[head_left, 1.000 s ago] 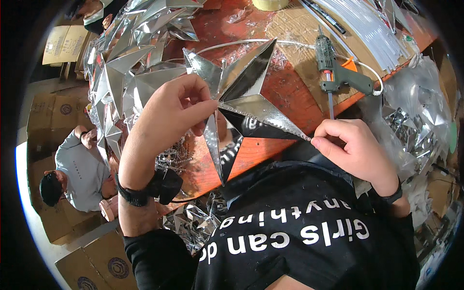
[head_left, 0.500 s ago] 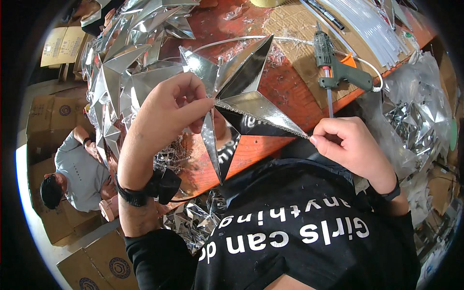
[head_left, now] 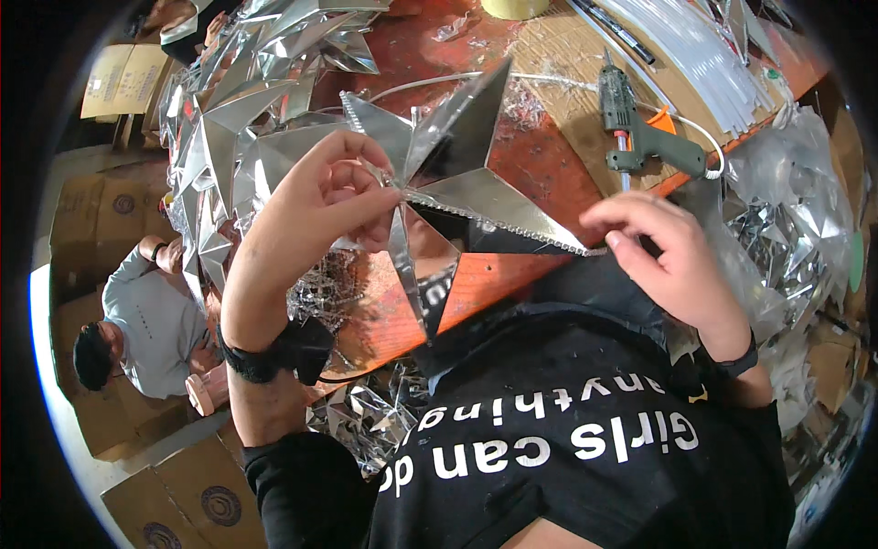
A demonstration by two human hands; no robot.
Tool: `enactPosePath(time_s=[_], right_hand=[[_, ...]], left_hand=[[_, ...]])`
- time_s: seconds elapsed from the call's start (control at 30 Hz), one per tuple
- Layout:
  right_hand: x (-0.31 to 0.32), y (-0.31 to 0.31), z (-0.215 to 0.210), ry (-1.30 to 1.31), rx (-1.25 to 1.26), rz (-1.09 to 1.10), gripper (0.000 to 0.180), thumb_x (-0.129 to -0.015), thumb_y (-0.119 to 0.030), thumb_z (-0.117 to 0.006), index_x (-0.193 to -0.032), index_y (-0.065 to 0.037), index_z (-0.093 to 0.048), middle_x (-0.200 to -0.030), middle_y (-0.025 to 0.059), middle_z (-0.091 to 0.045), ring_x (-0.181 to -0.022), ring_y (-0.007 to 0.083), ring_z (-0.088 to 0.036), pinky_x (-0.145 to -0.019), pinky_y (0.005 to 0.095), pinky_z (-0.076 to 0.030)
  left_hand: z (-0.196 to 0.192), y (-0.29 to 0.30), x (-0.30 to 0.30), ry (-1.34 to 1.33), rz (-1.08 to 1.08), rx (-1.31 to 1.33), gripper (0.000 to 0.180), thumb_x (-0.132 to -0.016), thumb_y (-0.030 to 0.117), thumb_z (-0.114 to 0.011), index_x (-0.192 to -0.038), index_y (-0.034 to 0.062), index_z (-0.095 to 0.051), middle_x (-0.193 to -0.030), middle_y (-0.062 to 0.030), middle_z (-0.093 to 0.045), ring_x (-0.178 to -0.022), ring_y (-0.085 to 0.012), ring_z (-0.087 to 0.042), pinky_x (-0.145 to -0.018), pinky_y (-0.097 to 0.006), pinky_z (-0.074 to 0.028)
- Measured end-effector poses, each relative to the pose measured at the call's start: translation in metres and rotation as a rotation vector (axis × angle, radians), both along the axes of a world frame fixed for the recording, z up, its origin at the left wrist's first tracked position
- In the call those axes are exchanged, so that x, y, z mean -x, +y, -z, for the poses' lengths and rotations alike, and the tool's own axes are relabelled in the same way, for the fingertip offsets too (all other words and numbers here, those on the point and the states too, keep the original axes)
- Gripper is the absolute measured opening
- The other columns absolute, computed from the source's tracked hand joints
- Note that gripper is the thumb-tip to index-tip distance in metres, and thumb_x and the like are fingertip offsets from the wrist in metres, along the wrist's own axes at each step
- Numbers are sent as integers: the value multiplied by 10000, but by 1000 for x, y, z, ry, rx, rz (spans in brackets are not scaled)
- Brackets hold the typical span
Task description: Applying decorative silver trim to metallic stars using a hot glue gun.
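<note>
A large silver mirrored star (head_left: 448,174) is held up over a red workbench (head_left: 540,165), in front of the person's chest. The star's centre is pinched between the thumb and fingers of the left hand (head_left: 325,206), so most of the star spreads to the right of that grip. The tip of the star's right-hand point, edged with a beaded trim (head_left: 512,224), is nipped between the fingertips of the right hand (head_left: 663,252). A green glue gun (head_left: 640,137) is seen lying on cardboard beyond the right hand. A heap of finished silver stars (head_left: 247,101) is piled at the left.
</note>
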State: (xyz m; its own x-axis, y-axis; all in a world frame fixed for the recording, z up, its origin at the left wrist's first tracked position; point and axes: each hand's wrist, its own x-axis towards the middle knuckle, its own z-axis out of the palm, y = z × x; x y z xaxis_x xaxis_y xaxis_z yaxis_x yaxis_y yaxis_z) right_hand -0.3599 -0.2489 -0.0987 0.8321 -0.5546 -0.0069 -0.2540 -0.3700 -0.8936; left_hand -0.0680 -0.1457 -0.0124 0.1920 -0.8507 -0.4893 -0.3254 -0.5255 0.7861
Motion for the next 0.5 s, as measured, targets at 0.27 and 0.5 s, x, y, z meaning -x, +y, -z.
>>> enactPosePath(time_s=[0.27, 0.5], right_hand=[[-46, 11, -25, 34, 640, -81, 701, -690, -108, -739, -1320, -53, -437, -1131, 92, -564, -1140, 293, -485, -1012, 429, -335], [-59, -2, -26, 122, 800, -31, 681, -720, -108, -716, -1335, -70, -425, -1025, 59, -589, -1050, 253, -522, -934, 404, -342]], left_hand=[[5, 33, -1, 125, -172, 187, 233, -932, 109, -527, -1132, -8, -536, -871, -62, -595, -739, -111, -622, -628, -233, -524], [11, 89, -15, 76, -566, 457, 186, -951, 156, -478, -940, -3, -574, -723, -6, -460, -607, -101, -547, -475, -215, -438]])
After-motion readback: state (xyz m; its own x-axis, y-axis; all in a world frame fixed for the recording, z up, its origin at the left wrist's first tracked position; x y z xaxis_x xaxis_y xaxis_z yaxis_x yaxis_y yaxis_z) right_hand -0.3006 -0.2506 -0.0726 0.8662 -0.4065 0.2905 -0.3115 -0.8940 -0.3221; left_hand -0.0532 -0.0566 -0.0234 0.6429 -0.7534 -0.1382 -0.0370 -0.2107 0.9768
